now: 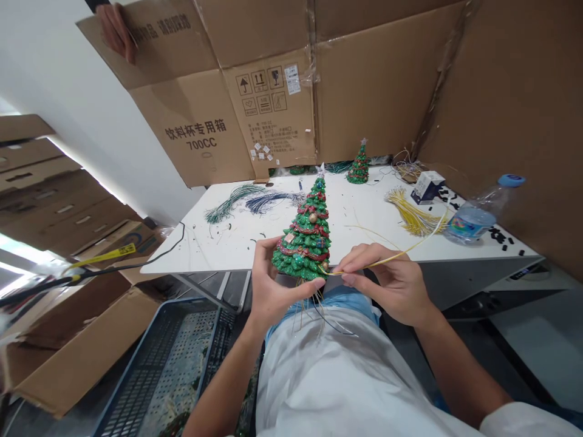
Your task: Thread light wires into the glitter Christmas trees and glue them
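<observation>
A small green Christmas tree (306, 233) with red garlands, gold balls and a pale star on top stands upright in my left hand (273, 291), whose fingers and thumb go round its base. Thin wires (314, 306) hang from beneath the tree. My right hand (392, 280) pinches a yellow wire (410, 247) between thumb and fingertips, close to the tree's lower right edge. One end of that wire meets the lower branches; the other runs up towards a yellow wire bundle (414, 212) on the table.
On the white table (218, 246) lie green wires (232, 203), blue wires (271, 201), a second tree (358, 165), a small box (427, 186) and a water bottle (471, 220). A blue crate (159, 340) and open carton (77, 358) stand lower left. Another person's hand (116, 30) touches the cardboard wall.
</observation>
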`<state>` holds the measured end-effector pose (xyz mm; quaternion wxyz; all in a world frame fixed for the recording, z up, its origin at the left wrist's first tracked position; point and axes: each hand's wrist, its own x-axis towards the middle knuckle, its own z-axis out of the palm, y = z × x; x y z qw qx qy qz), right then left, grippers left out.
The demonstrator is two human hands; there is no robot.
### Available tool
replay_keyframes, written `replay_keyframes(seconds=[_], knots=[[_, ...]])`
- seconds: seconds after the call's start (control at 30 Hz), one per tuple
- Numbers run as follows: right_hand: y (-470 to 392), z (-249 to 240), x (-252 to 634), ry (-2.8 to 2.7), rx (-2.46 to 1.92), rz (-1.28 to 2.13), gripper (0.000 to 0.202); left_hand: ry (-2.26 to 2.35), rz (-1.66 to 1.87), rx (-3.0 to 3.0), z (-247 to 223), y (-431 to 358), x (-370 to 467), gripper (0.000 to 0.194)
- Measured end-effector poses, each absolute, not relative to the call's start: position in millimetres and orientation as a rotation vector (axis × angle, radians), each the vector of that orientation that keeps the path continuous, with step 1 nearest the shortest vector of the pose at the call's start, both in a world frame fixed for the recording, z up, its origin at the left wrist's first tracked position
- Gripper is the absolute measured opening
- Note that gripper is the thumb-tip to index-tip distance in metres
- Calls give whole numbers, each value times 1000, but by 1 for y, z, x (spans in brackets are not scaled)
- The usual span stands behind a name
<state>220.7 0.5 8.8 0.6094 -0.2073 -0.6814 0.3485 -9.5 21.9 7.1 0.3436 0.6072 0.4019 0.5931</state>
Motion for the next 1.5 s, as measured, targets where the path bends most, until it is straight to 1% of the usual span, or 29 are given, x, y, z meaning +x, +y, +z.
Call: replay_keyframes(seconds=[0.5,0.8,1.03,1.17,1.37,1.5], knots=[[0,10,221,-1505,-525,858,17,1047,1523,1595,7,21,-10,89],[-1,10,213,-1336,-666,787,7,1075,1537,1626,7,20,-10,89],[-3,10,211,-1248,-723,899,8,1113,1537,1637,3,20,-10,90],[-1,11,211,-1230,-765,966,14,1109,1550,1599,5,19,-8,89],[2,6,209,-1204,-805,846,13,1110,1549,1582,6,19,-7,89],[4,5,209,-1272,-704,1022,20,1118,1542,1581,4,20,-8,89]])
